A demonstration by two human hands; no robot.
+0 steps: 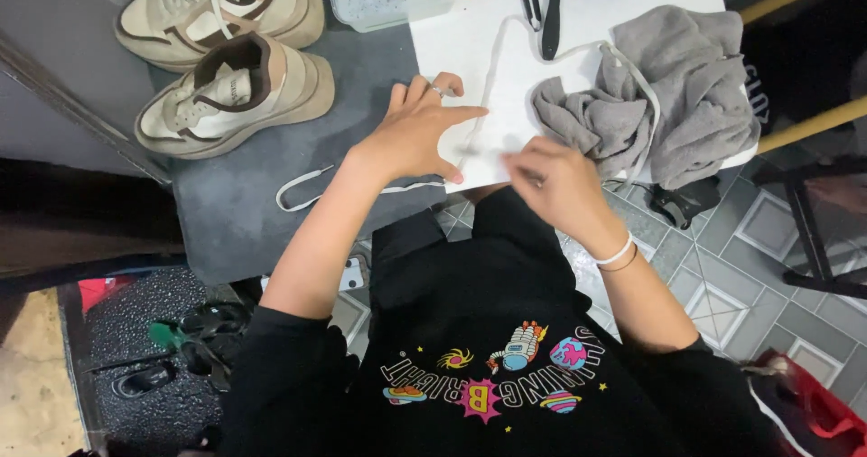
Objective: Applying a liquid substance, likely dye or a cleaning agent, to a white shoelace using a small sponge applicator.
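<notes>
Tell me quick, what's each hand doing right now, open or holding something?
Left hand: open, fingers spread, pressing flat on the white shoelace on the white board.
Right hand: blurred, fingers pinched at the lace; grip cannot be told.

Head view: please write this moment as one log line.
left hand: flat on white shoelace | right hand: pinching lace | grey cloth: beside

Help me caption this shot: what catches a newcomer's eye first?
Both hands, left hand and right hand, meet over a white shoelace on the white board at centre. A pair of beige sneakers sits upper left, a crumpled grey towel upper right.
</notes>
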